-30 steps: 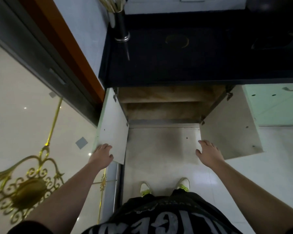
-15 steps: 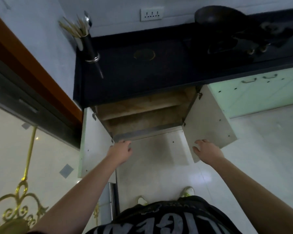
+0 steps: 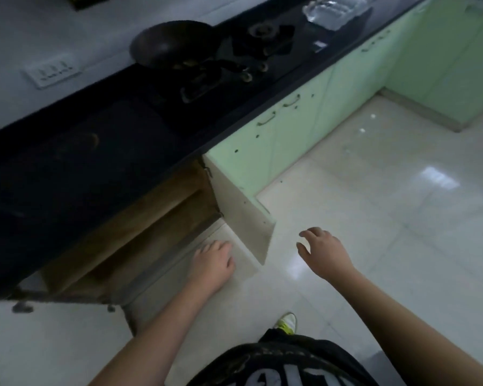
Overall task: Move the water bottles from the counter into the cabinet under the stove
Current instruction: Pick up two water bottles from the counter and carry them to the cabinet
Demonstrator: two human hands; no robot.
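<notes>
The cabinet (image 3: 140, 235) at centre left stands open, its right door (image 3: 243, 218) swung out over the pale floor (image 3: 374, 218). Both hands hover empty, fingers loosely spread: left hand (image 3: 211, 264) before the opening, right hand (image 3: 322, 253) beyond the door's edge. The water bottles (image 3: 332, 9) sit on the counter (image 3: 95, 151), top right, well apart from both hands.

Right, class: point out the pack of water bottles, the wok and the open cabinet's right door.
pack of water bottles (image 3: 335, 11), head view, on the clear plastic wrap.
wok (image 3: 169, 45), head view, on the dark inside of its bowl.
right door (image 3: 243, 215), head view, on its pale inner face.
</notes>
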